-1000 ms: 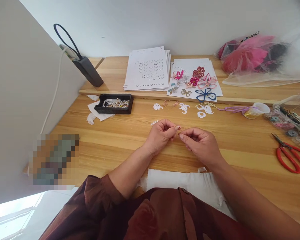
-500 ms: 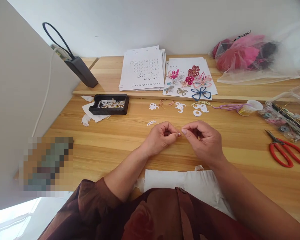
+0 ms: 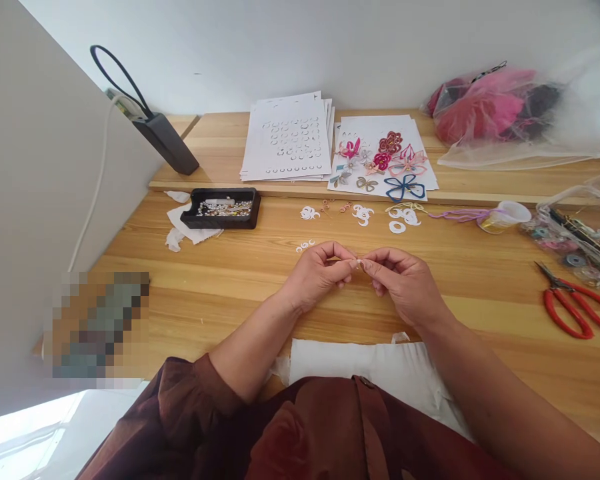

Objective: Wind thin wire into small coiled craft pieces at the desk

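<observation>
The left hand (image 3: 316, 277) and right hand (image 3: 403, 283) hover low over the pine table (image 3: 205, 300), near its middle and just beyond a white cushion (image 3: 350, 363) at the near edge. Both are curled nearly closed, with thumb and forefinger meeting at the fingertips, and they pinch a tiny pale piece (image 3: 359, 264) between them, too small to tell its material. Just past the hands lie small curled paper cutouts (image 3: 305, 247), and further on, along the far edge, are more white cutouts (image 3: 310, 213) and thin copper-coloured wire bits (image 3: 327, 205). Toward the left edge, a black rectangular tray (image 3: 195, 217) holds a jumble of pearly beads (image 3: 225, 209) and sits on crumpled white cloth (image 3: 180, 227). On the raised wooden shelf (image 3: 215, 133) behind, a stack of punched white sheets (image 3: 285, 140) lies beside papers (image 3: 345, 127) carrying knotted cord flowers in pink, red and blue (image 3: 405, 189). A clear plastic bag (image 3: 485, 110) of pink fabric sits at the shelf's right end. Near the table's right edge are red-handled scissors (image 3: 565, 313), a clear plastic box (image 3: 575, 233) of small parts, and a small cup (image 3: 510, 213) with purple cord (image 3: 455, 215) trailing from it. A rust-brown satin sleeve (image 3: 190, 400) covers the left upper arm.
</observation>
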Tool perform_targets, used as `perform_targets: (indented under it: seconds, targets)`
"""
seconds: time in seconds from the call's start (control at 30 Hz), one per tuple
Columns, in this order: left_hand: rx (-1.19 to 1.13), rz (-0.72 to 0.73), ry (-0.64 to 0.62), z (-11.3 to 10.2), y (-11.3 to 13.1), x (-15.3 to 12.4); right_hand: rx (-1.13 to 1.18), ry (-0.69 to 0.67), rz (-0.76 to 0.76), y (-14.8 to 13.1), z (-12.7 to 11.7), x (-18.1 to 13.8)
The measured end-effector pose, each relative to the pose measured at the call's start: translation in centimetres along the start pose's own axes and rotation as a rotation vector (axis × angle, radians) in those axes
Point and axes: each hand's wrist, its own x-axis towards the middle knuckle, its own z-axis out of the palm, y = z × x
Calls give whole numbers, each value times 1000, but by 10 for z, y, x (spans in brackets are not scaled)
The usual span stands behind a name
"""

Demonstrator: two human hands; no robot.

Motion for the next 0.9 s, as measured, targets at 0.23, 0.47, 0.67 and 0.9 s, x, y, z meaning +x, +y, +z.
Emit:
perform_targets:
  seconds: [0.23, 0.47, 0.67, 0.9]
  targets:
    - [-24, 31, 121, 1, -1, 3, -196, -52, -94, -5, 5, -9]
    - [134, 87, 117, -1, -3, 3, -571, 97, -452, -8, 4, -19]
    - [170, 55, 8, -1, -1, 2, -564, 163, -510, -13, -2, -14]
    - [187, 1, -58, 1, 2, -2, -451, 141, -444, -8, -4, -8]
